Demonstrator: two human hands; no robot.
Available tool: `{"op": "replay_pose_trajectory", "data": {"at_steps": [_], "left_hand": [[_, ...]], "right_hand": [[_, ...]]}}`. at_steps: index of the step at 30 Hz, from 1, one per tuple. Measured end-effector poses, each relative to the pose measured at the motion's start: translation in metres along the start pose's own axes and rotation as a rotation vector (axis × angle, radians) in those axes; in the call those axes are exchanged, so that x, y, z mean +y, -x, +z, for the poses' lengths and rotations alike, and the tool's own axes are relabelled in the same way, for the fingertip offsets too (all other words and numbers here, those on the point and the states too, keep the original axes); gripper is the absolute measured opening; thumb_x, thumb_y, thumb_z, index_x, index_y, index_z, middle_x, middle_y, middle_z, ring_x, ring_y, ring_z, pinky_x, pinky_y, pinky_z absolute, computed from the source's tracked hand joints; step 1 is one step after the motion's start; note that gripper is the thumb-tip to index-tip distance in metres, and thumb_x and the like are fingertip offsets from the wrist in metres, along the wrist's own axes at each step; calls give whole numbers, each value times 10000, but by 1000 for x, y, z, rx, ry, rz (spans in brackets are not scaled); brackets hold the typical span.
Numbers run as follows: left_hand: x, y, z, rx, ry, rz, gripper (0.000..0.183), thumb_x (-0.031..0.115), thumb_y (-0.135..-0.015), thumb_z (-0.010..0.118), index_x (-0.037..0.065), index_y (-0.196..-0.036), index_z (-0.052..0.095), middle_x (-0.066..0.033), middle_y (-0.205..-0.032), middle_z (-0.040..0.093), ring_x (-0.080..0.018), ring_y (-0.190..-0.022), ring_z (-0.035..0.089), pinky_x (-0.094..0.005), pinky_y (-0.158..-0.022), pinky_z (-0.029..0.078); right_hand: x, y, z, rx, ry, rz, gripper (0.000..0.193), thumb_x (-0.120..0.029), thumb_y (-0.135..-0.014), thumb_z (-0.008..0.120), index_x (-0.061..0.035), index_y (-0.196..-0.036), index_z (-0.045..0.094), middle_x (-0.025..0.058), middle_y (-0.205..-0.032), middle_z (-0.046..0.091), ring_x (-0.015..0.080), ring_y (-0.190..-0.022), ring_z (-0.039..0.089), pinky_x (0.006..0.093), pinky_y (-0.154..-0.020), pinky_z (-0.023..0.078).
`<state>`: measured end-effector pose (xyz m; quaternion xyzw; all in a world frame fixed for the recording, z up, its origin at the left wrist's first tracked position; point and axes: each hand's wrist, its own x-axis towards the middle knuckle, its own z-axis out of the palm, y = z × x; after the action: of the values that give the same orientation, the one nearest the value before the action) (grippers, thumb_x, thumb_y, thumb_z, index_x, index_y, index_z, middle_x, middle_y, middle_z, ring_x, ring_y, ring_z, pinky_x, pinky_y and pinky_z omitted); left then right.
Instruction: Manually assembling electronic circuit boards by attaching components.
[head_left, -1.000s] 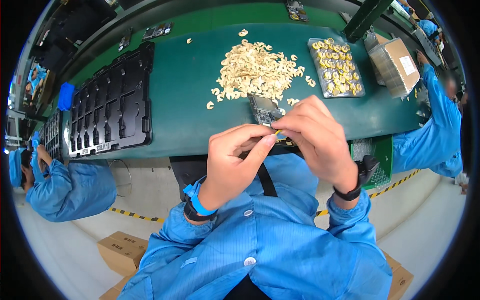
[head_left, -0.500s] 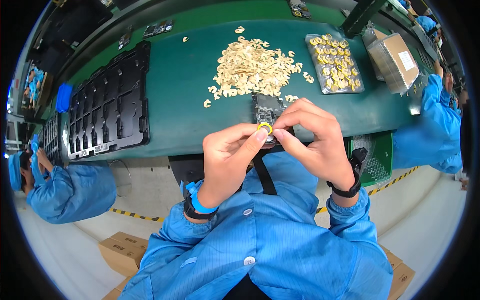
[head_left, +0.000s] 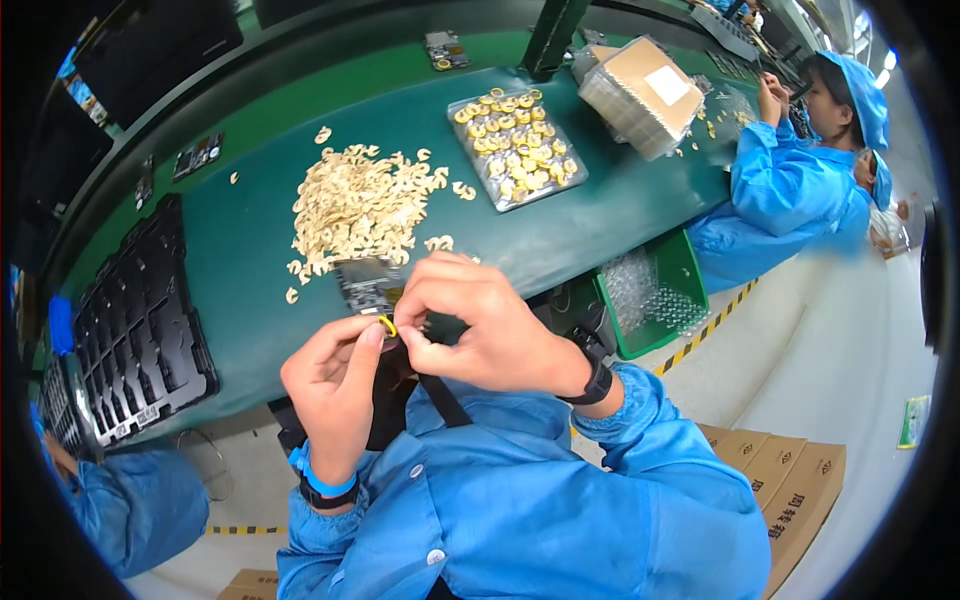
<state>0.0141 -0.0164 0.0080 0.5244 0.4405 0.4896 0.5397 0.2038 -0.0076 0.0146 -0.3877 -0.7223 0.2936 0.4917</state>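
My left hand [head_left: 335, 380] pinches a small round part with a yellow rim [head_left: 389, 326] between thumb and index finger. Against the right edge of that part, the thumb and index finger of my right hand [head_left: 475, 325] are pinched together; whatever they grip is too small to make out. Just beyond the fingertips lies a dark circuit board [head_left: 366, 284], its near end hidden by my hands. Past the board a heap of cream C-shaped pieces [head_left: 360, 205] spreads over the green mat [head_left: 250, 320].
Right of the heap stands a clear tray [head_left: 517, 198] of yellow-rimmed round parts, then stacked clear trays with cardboard [head_left: 650, 95]. A black moulded tray [head_left: 140, 330] lies left. Below the table edge sits a green bin [head_left: 652, 300]; a co-worker [head_left: 800, 180] in blue is at right.
The view has swung to the right, so the table things sit further left and more of the co-worker shows. The yellow-rimmed part now appears more edge-on; both hands stay pinched at it.
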Motion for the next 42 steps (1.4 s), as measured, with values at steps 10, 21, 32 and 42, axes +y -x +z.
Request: {"op": "replay_pose_trajectory", "data": {"at_steps": [10, 21, 32, 42], "left_hand": [[11, 6, -7, -146, -203, 142, 163, -32, -987, 620, -118, -1086, 716, -142, -1026, 736, -139, -901, 670, -262, -806, 536], [-8, 3, -21, -48, 154, -44, 174, 18, -1028, 637, -124, -1092, 713, -77, -974, 747, -81, -866, 666, -233, -764, 543], [-11, -2, -32, -23, 160, 1, 190, 52, -1042, 641, -103, -1117, 720, -103, -1015, 754, -126, -924, 704, -290, -827, 601], [-7, 2, -33, -64, 400, -89, 207, 73, -1056, 624, -101, -1111, 720, -110, -1027, 747, -150, -936, 712, -325, -871, 626]], "right_hand": [[-11, 4, 1, -26, -41, 54, 110, -14, -778, 724, -2, -839, 634, 106, -790, 619, 288, -776, 602, 387, -719, 488], [9, -2, -12, 129, -112, 269, 56, -43, -884, 708, 12, -895, 704, 15, -818, 661, 93, -772, 564, 274, -679, 441], [-5, -24, 22, -97, 54, 24, 176, -41, -877, 778, 6, -1042, 734, 131, -943, 699, 275, -852, 688, 357, -723, 543], [0, -20, 19, -24, 221, -315, 255, 79, -722, 786, -12, -958, 752, 98, -900, 719, 271, -814, 700, 368, -692, 560]]}}
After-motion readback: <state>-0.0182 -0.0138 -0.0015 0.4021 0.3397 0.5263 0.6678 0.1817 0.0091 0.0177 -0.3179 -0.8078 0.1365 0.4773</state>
